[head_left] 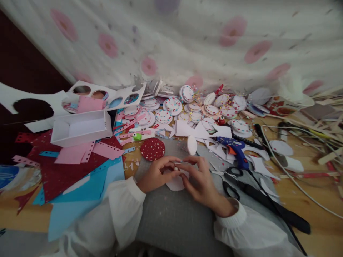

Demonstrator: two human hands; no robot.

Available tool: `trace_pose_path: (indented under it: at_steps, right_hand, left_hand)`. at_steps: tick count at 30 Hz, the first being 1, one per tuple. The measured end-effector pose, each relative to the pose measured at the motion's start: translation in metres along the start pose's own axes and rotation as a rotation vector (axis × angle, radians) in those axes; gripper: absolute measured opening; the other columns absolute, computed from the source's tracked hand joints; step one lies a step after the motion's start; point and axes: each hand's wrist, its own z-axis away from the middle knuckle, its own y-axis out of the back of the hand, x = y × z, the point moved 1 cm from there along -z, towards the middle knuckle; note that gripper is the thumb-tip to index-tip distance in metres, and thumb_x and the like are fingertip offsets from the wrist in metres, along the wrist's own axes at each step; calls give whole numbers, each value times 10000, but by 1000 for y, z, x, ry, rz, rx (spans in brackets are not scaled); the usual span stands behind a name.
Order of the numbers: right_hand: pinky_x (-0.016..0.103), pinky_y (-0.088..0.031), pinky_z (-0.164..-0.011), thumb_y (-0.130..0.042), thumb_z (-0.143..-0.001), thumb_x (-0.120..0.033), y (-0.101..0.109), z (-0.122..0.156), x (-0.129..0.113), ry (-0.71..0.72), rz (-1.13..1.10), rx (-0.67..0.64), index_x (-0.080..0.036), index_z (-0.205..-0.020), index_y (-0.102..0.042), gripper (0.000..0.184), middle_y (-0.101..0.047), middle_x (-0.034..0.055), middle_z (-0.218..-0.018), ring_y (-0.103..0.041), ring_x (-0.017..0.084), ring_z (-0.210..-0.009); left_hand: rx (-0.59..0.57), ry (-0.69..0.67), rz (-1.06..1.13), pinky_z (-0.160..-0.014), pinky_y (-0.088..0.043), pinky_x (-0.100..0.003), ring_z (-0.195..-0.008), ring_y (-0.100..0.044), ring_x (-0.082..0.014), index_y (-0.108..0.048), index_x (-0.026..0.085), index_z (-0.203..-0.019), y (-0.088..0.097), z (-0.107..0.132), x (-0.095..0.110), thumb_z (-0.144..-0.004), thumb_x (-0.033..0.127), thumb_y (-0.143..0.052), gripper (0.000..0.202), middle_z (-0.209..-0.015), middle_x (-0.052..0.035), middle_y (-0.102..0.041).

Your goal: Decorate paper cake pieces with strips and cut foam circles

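My left hand [160, 175] and my right hand [200, 182] meet at the fingertips over the grey mat. Both are closed in a pinch around something small and whitish that I cannot make out. Beneath the fingers lies a white paper disc [176, 184], partly covered by them. A dark red round piece with white star dots [152, 149] rests just beyond my left hand. Past my right hand stands a small white disc [192, 145], tilted on its edge. Scissors [230, 189] lie to the right of my right hand.
Many layered paper discs with coloured dots [172, 106] crowd the back. A blue glue gun [235, 148] with its cord lies right, near a white cable [291, 175]. At left, a white box [81, 128] sits on red, pink and blue sheets [66, 214]. A floral curtain [174, 43] hangs behind.
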Motion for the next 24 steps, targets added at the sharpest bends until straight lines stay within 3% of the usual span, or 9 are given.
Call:
trace_pose_path:
  at_steps: [6, 10, 14, 19, 24]
  right_hand:
    - [385, -447, -741, -599, -865, -198, 0, 2, 2, 1, 58, -36, -238, -1178, -604, 315, -569, 81, -986, -529, 221, -875]
    - [350, -456, -708, -567, -899, -161, -1, 2, 5, -8, 16, 46, -228, -1002, -634, 141, -582, 64, -914, -555, 201, -846]
    - [354, -477, -737, -542, -917, -162, -1, 1, 9, -41, -35, 0, -230, -1018, -613, 142, -605, 67, -954, -584, 199, -879]
    - [360, -474, -762, -511, -913, -135, -2, 4, 7, -34, 2, -39, -210, -1068, -578, 184, -618, 86, -992, -581, 211, -914]
    - [390, -455, -807, -529, -911, -150, -10, 6, -13, 164, 66, -258, -184, -1149, -564, 243, -638, 105, -1037, -573, 224, -908]
  left_hand:
    - [-54, 40, 84, -591, -478, -235, -672, -652, -147, -619, 206, -1105, -2, 0, -2, -795, 306, -714, 339, -742, -5, -679]
    - [-63, -4, 164, -669, -509, -256, -739, -681, -160, -576, 196, -1158, 1, -1, -5, -821, 329, -707, 385, -778, -19, -705]
    - [-61, -25, 178, -739, -530, -283, -809, -704, -179, -567, 196, -1145, 1, -2, -5, -856, 344, -671, 341, -813, -33, -720]
    - [162, -30, 136, -771, -521, -283, -832, -688, -172, -601, 192, -995, -3, -5, -4, -895, 385, -610, 217, -858, -45, -722]
    - [310, -90, 412, -791, -497, -299, -879, -660, -181, -567, 186, -920, -3, -9, -8, -941, 435, -504, 257, -877, -46, -695]
